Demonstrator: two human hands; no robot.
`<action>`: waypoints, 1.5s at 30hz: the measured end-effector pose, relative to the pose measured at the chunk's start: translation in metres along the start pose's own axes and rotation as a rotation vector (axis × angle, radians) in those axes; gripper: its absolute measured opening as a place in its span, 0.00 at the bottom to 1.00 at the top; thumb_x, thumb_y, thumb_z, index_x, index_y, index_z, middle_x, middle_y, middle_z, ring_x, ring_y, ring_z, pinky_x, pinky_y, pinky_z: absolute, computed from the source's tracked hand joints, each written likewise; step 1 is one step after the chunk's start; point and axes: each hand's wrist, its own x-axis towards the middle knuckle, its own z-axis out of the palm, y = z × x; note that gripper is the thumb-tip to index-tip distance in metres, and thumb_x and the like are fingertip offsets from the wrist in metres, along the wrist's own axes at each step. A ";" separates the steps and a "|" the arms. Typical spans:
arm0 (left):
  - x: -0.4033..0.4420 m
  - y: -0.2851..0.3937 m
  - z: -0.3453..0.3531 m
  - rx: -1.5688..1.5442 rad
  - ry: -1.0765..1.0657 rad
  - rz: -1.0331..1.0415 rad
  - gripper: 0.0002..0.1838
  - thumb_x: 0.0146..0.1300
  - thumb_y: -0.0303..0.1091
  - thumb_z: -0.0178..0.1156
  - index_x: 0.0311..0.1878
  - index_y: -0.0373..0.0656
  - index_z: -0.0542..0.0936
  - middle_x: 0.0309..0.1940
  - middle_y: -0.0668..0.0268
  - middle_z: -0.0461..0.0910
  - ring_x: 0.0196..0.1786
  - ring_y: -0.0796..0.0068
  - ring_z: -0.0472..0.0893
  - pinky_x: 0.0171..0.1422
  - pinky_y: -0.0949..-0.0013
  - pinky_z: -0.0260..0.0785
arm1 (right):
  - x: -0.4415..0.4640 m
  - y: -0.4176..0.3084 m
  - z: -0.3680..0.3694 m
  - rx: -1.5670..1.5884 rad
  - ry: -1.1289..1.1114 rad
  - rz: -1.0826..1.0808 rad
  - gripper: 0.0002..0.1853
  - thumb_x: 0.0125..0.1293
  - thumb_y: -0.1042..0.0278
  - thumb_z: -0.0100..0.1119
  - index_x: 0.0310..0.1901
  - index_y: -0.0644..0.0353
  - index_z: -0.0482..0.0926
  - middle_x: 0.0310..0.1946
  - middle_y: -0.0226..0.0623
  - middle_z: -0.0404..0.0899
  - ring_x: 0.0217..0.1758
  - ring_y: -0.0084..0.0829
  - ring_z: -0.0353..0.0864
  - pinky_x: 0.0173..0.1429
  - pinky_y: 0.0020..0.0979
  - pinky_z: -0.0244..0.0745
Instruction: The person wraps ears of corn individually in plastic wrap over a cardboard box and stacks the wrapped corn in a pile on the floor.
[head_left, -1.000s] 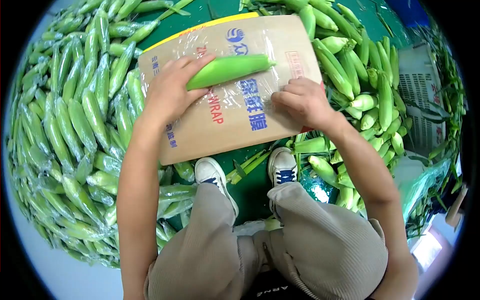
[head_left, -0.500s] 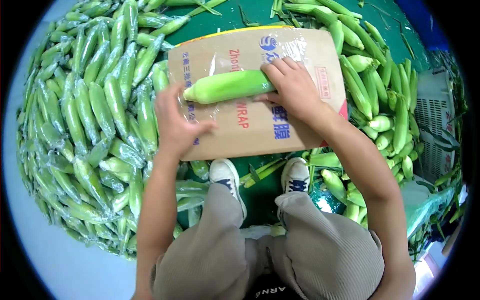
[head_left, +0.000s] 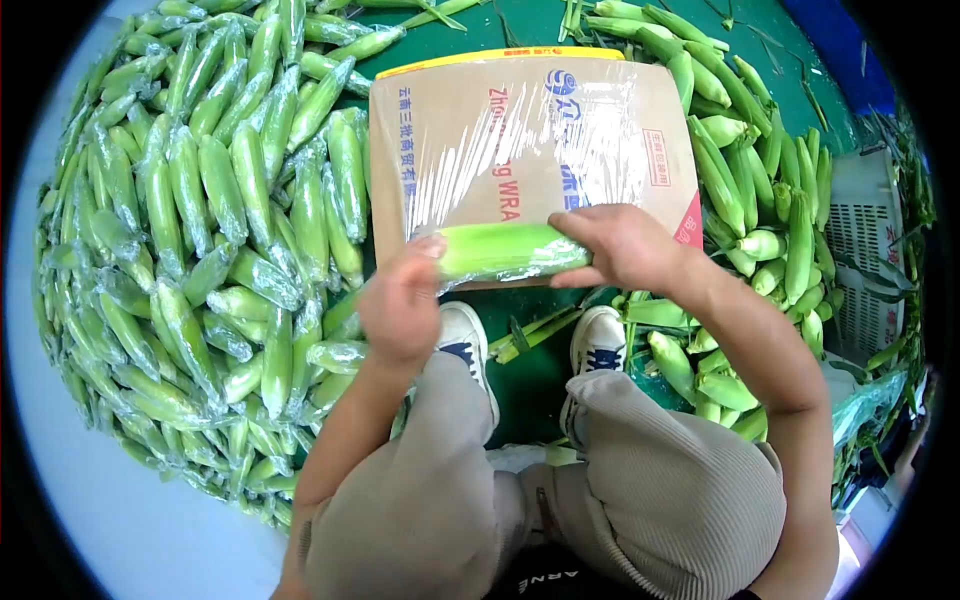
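An ear of corn in its green husk (head_left: 512,250) lies crosswise over the near edge of a cardboard box (head_left: 655,105). Shiny clear plastic film (head_left: 450,160) stretches over the box top and covers at least part of the husk. My left hand (head_left: 400,308) grips the corn's left end, its fingers slightly blurred. At the right end, my right hand (head_left: 625,246) holds the ear between thumb and fingers. Both tips of the ear are hidden by my hands.
Film-wrapped corn ears (head_left: 200,200) form a large heap on the left. Unwrapped ears (head_left: 745,170) are piled on the right, beside a pale plastic crate (head_left: 865,240). My shoes (head_left: 600,340) stand on the green floor, near loose leaves (head_left: 535,335).
The corn has come toward me, from the middle of the box to its near edge, and film now shows on it. My left hand has closed on its left end.
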 end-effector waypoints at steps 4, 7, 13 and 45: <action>0.026 0.022 0.015 0.432 -0.277 0.247 0.28 0.75 0.52 0.63 0.66 0.39 0.80 0.62 0.53 0.85 0.68 0.50 0.80 0.74 0.50 0.71 | 0.015 -0.017 -0.015 -0.517 0.198 0.039 0.37 0.67 0.27 0.60 0.64 0.49 0.79 0.50 0.37 0.82 0.53 0.42 0.82 0.53 0.43 0.76; 0.115 -0.011 0.034 0.729 -0.385 0.071 0.35 0.74 0.63 0.58 0.69 0.44 0.80 0.67 0.54 0.81 0.72 0.48 0.74 0.78 0.45 0.62 | 0.046 -0.001 -0.016 -0.489 0.502 0.085 0.44 0.62 0.26 0.61 0.71 0.50 0.75 0.56 0.38 0.80 0.56 0.43 0.80 0.59 0.45 0.75; 0.177 -0.014 0.031 0.367 -0.011 0.227 0.26 0.66 0.42 0.71 0.67 0.47 0.83 0.65 0.56 0.84 0.71 0.51 0.78 0.77 0.55 0.68 | 0.095 0.043 -0.020 -0.394 0.327 0.157 0.44 0.56 0.36 0.76 0.69 0.55 0.76 0.54 0.40 0.83 0.60 0.47 0.82 0.62 0.46 0.78; 0.001 0.028 -0.047 -0.295 -1.267 -0.469 0.40 0.48 0.31 0.80 0.70 0.45 0.81 0.62 0.57 0.85 0.65 0.57 0.83 0.72 0.61 0.73 | -0.092 -0.061 0.102 1.000 -0.647 0.460 0.27 0.68 0.53 0.75 0.60 0.57 0.74 0.42 0.42 0.84 0.45 0.37 0.84 0.53 0.38 0.79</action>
